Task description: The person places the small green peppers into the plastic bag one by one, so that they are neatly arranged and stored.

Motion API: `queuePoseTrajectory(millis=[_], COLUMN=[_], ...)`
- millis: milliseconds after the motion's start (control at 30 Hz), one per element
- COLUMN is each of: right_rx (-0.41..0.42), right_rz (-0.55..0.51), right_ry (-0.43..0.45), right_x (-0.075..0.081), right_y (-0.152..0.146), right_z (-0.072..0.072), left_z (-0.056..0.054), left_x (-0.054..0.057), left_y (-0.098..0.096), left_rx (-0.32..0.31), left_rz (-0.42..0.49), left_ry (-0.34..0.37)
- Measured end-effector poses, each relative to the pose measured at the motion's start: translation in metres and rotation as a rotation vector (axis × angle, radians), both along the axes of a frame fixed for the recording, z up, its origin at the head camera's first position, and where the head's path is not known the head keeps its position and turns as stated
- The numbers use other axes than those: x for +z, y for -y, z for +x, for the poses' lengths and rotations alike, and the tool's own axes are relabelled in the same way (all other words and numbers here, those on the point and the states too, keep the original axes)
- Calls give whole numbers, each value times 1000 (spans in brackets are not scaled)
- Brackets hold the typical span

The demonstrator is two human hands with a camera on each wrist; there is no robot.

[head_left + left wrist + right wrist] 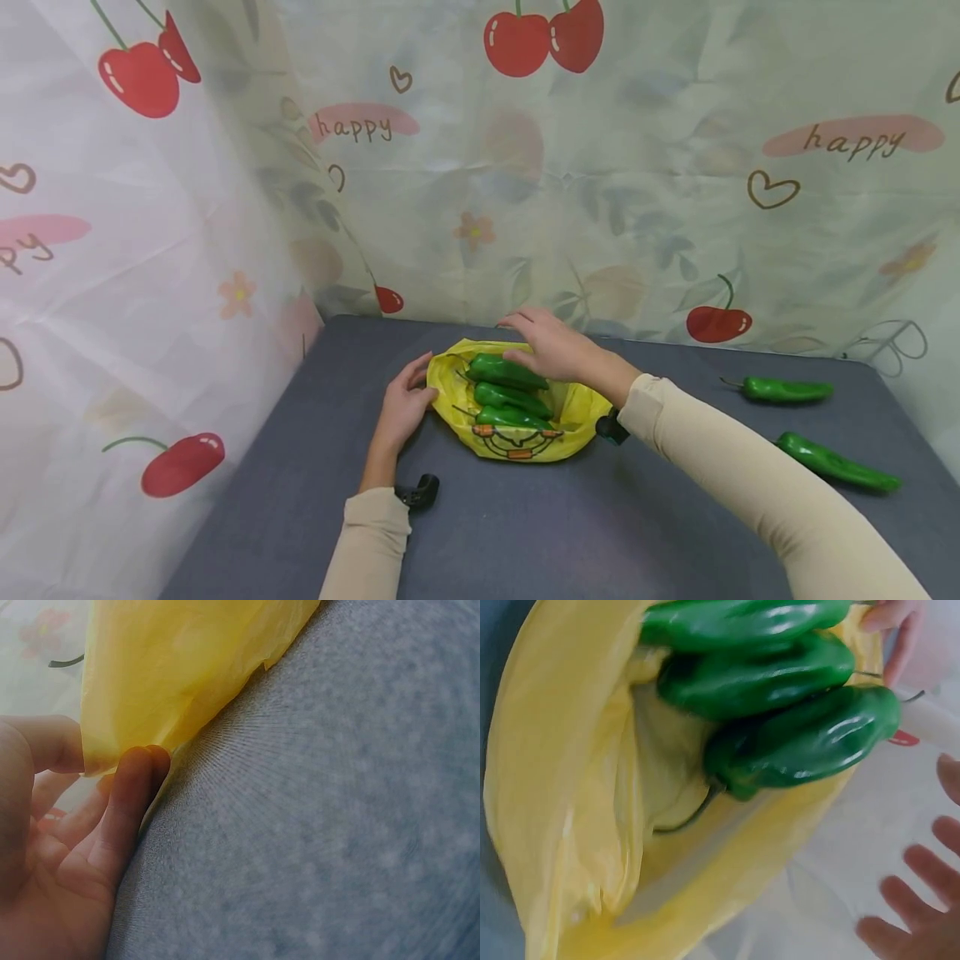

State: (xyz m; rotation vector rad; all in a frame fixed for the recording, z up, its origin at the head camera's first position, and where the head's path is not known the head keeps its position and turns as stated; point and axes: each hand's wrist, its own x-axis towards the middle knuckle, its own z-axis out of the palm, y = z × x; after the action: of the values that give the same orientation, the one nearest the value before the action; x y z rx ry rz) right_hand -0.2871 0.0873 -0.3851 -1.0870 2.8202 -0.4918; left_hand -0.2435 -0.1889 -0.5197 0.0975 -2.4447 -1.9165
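Observation:
A yellow plastic bag (588,417) with a printed front lies with its mouth wide on the dark table. Several long green peppers (510,400) are stacked inside it, stems mostly toward the left. At the bag's left rim, my left hand (403,407) pinches the thin edge between thumb and fingers, as the left wrist view shows at the yellow plastic (180,682). My right hand (558,346) hovers over the bag's far side, fingers spread and holding nothing. In the right wrist view its fingers (911,900) are apart from the glossy peppers (802,742).
Two more green peppers lie on the right of the table, one farther back (787,390) and one nearer (840,465), partly behind my right sleeve (720,467). A printed cloth (600,217) hangs behind the table (525,533) and along its left side.

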Motion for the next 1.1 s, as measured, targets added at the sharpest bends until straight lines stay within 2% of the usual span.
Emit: queuePoseTrajectory(millis=[167, 300, 467, 733, 933, 1100], right_rx=[-9, -38, -75, -127, -178, -208], right_rz=[45, 65, 92, 135, 125, 126], right_ry=[-209, -282, -267, -285, -219, -203], right_x=[2, 1, -1, -10, -19, -25], right_y=[-1, -3, -10, -26, -37, -46], right_z=[6, 8, 9, 17, 22, 26], left_z=[0, 0, 3, 2, 3, 2], left_x=[0, -1, 3, 1, 2, 2], left_y=[0, 0, 0, -1, -1, -2], left_rx=[5, 9, -5, -4, -12, -6], left_rz=[-13, -21, -20, -21, -4, -18], left_ry=[-2, -3, 6, 0, -9, -4])
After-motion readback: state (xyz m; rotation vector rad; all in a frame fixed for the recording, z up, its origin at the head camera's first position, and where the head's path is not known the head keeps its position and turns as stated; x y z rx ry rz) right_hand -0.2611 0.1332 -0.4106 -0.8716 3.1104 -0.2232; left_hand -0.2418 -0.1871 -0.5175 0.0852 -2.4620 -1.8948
